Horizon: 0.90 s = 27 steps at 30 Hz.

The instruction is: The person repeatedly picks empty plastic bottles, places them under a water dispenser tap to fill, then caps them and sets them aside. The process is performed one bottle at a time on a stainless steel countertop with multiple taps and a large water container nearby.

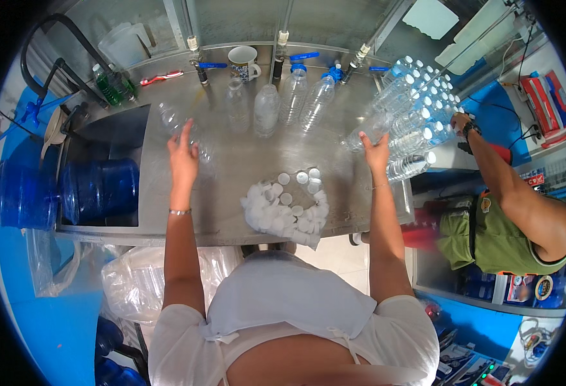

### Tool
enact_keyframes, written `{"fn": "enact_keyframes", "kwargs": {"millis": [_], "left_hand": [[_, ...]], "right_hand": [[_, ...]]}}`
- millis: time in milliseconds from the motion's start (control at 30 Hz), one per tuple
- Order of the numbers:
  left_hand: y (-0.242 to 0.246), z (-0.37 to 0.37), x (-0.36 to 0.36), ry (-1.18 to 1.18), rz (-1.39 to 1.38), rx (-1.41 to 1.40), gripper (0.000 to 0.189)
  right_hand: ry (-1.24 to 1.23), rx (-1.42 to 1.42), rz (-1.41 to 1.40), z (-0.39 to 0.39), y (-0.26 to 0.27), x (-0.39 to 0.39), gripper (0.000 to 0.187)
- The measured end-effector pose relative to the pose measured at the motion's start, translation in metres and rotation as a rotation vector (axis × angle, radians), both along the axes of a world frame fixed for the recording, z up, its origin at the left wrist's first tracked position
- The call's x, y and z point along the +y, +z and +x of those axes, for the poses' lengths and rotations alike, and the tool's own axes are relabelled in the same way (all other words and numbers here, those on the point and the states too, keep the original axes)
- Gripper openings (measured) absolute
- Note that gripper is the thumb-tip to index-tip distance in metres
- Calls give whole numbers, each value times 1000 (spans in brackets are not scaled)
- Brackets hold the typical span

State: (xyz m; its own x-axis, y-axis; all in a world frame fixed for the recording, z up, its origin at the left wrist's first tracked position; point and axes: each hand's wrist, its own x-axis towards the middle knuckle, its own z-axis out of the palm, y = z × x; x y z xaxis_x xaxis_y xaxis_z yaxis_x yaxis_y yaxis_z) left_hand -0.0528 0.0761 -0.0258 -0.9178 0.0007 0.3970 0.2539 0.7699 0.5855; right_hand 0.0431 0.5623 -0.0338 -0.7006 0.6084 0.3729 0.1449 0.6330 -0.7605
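Note:
My left hand (185, 157) has its fingers spread over the steel counter; clear plastic bottle parts show on both sides of it, one bottle (169, 116) tilted beyond. Whether it touches them is unclear. My right hand (377, 154), thumb and fingers apart, is at a clear bottle (372, 128) beside the grouped white-capped bottles (410, 116); its grip is unclear. Between my hands, nearer me, is a plastic bag of white caps (287, 210). Under the taps stand an uncapped clear bottle (238, 106), a frosted-looking bottle (266, 111) and two clear bottles (293, 96) (317, 103) with blue tops.
Left is a sink (104, 135) with large blue water jugs (100, 190) in and beside it. A mug (243, 62), toothbrush (162, 78) and green bottles (109, 87) line the back. At right, another person's hand (461, 123) is at the capped bottles.

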Motion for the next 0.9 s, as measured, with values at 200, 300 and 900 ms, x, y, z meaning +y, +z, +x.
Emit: {"fn": "enact_keyframes", "kwargs": {"millis": [200,300,900], "left_hand": [[7,-25,30,-142,25,-75,72],[-6,-28,33,-187,40,-14,67],[27,42,222,-746,345,-51,55]], "right_hand": [[-76,-125,57,-6,4,0,79],[8,-184,-23,-8,14,-17,81],[351,-77,-1336,-29,9,42,26]]}}
